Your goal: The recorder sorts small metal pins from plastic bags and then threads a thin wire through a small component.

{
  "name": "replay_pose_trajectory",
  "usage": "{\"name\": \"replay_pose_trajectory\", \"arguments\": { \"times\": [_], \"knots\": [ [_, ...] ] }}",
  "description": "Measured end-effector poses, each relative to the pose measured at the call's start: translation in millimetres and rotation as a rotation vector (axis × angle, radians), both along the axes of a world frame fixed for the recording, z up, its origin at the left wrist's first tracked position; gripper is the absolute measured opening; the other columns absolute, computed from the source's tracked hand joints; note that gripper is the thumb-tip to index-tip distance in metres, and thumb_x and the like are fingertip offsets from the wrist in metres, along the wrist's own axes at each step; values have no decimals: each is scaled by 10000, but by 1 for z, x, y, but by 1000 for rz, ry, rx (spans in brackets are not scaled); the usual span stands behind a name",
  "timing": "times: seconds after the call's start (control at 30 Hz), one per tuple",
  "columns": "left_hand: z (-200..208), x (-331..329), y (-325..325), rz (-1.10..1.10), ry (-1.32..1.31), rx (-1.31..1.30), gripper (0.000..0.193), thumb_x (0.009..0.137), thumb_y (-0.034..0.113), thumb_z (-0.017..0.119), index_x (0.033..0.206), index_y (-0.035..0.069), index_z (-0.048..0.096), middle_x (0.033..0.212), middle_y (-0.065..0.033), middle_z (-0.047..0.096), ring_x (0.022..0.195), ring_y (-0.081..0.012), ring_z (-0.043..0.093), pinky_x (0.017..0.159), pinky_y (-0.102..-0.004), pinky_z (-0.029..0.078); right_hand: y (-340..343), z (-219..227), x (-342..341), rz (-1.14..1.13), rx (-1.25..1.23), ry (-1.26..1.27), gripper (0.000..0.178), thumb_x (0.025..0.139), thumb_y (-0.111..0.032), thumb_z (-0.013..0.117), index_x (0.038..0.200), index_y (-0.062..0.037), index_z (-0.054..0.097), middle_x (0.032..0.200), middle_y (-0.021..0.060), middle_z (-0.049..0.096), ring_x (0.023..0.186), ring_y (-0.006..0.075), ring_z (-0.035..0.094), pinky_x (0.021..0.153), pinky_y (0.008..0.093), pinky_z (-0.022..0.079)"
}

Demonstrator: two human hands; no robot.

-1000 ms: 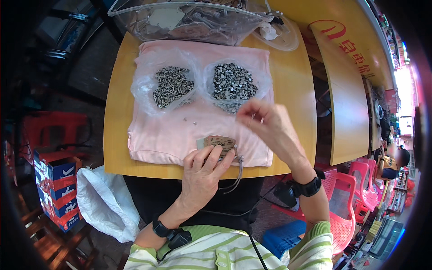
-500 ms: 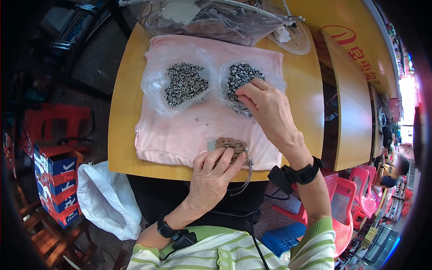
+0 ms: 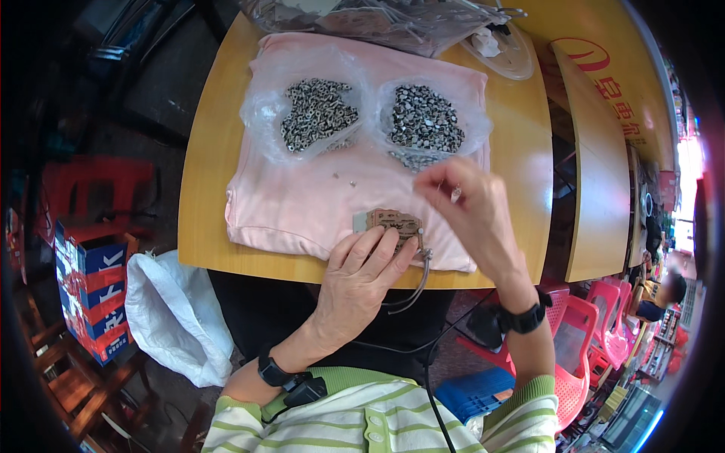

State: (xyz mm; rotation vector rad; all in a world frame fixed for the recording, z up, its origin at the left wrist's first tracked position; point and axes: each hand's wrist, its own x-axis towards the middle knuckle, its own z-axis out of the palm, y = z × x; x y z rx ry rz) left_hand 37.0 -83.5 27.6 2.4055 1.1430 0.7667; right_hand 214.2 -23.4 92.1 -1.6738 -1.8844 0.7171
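Observation:
On a folded pink cloth [image 3: 302, 204] lie two clear plastic bags, spread flat. The left bag [image 3: 260, 113] holds many small ring-like metal parts [image 3: 321, 113]; shiny blocky metal parts [image 3: 425, 121] fill the right bag [image 3: 474, 124]. My left hand [image 3: 362, 260] keeps its fingers closed over a brown printed card [image 3: 396, 223] at the cloth's near edge, thumb hidden. A bent grey cable [image 3: 420, 291] with a metal fitting [image 3: 427, 255] sticks out beside these fingertips. Above the cloth, between bag and card, my right hand [image 3: 479, 208] pinches a small metal piece [image 3: 455, 194].
At the table's far edge sits a large clear bag [image 3: 377, 26] of grey cables, with a clear plastic lid [image 3: 506, 57] alongside. Two loose metal bits [image 3: 353, 183] rest on the cloth. A white sack [image 3: 177, 317] and boxes [image 3: 94, 294] stand left; pink chairs [image 3: 574, 355] stand right.
My right hand has come away from the right bag, back toward me, with a small metal piece in its fingers. My left hand stays on the card. The view has shifted slightly.

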Motion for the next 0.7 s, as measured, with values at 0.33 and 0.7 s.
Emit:
{"name": "replay_pose_trajectory", "arguments": {
  "times": [0.33,0.7],
  "knots": [
    [0,0,0,1,21,45,394,741,86,564,1133,82,592,1192,-53,530,1143,-204,476,961,-368,385,-25,-18,-3,-101,-331,323,90,820,-21,631,904,-3,656,796,43,579,669,110,556,612,239,454],
    [0,0,0,12,-11,25,416,723,79,575,1138,110,598,1204,-38,524,1127,-199,483,944,-378,396,-18,-12,-8,-98,-397,231,90,820,-36,634,902,-7,660,795,26,555,611,85,528,542,222,433]
  ]
}}
